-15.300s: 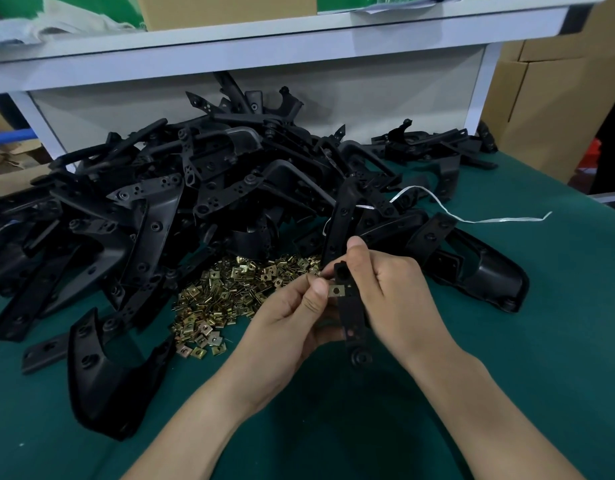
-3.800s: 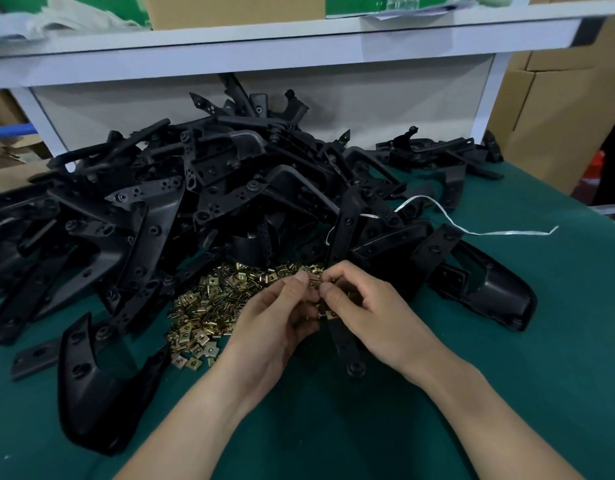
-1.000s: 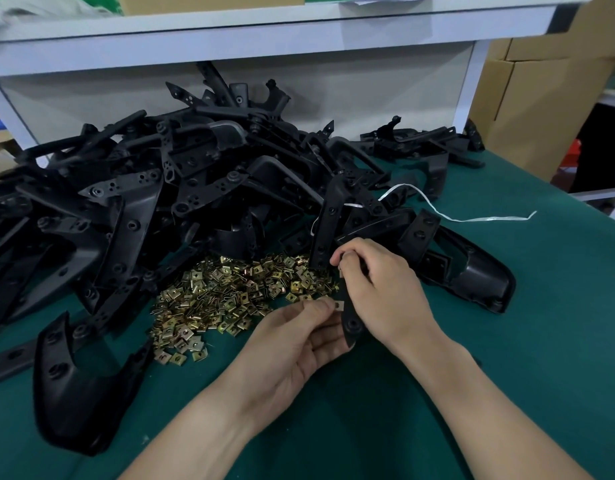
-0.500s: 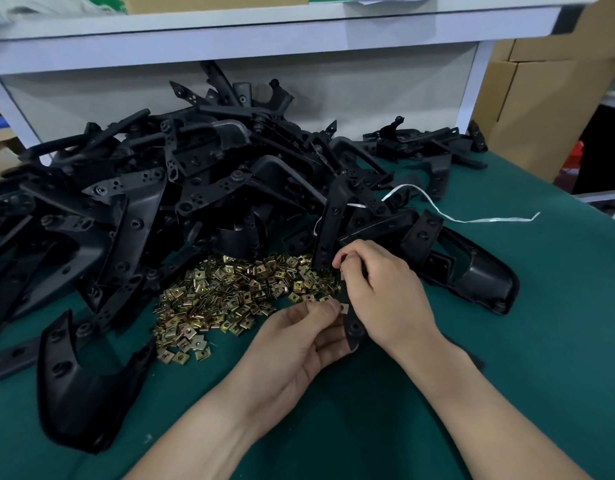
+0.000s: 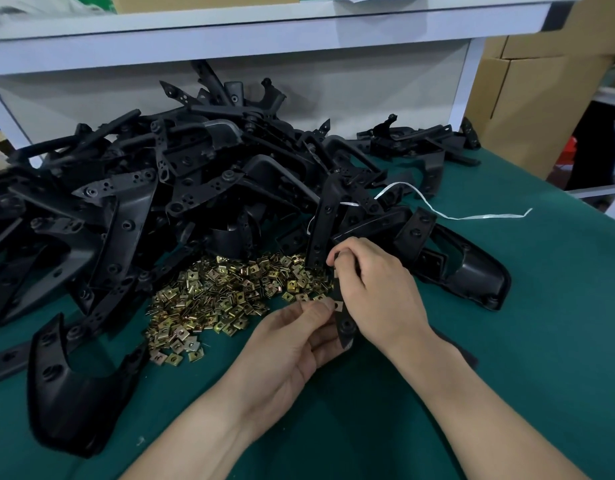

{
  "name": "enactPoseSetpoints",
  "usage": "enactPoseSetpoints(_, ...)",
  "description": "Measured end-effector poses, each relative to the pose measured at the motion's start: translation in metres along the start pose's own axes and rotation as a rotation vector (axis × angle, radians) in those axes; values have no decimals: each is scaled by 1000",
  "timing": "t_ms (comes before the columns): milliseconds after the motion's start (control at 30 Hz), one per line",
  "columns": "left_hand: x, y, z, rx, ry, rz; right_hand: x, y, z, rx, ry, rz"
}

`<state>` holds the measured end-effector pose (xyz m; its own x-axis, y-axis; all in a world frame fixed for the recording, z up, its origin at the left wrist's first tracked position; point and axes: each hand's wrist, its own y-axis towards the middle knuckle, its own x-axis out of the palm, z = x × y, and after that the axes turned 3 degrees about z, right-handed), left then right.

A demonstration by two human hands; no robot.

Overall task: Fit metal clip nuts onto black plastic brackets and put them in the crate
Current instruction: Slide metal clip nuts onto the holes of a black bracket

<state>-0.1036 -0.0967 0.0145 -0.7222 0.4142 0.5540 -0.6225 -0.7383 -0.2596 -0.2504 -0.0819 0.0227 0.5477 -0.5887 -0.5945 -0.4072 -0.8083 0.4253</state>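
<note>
Right hand [image 5: 378, 292] grips the black bracket [image 5: 345, 329] upright, steadying its edge. Left hand [image 5: 292, 344] pinches one clip nut [image 5: 338, 306] against it, aligned to slide on.

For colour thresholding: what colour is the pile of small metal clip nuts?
The metal clip nut pile is brassy gold; head view shows it best.

a slim black bracket [image 5: 345, 329] stands nearly upright at near centre, a brassy clip nut [image 5: 338, 305] at its left edge. loose clip nuts [image 5: 226, 299] lie heaped just left of it; a tangle of brackets [image 5: 195, 188] fills the far left.
</note>
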Motion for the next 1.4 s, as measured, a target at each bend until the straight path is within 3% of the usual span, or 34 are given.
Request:
enactPoseSetpoints(167, -11, -1, 16, -97, 68, -135, -4, 2, 1, 91, 221, -32)
enactPoseSetpoints(467, -21, 1, 23, -124, 148, -304, -3, -1, 0, 17, 234, 7)
enactPoseSetpoints(1400, -23, 2, 16, -46, 229, -293, -1, -4, -6, -44, 159, 10)
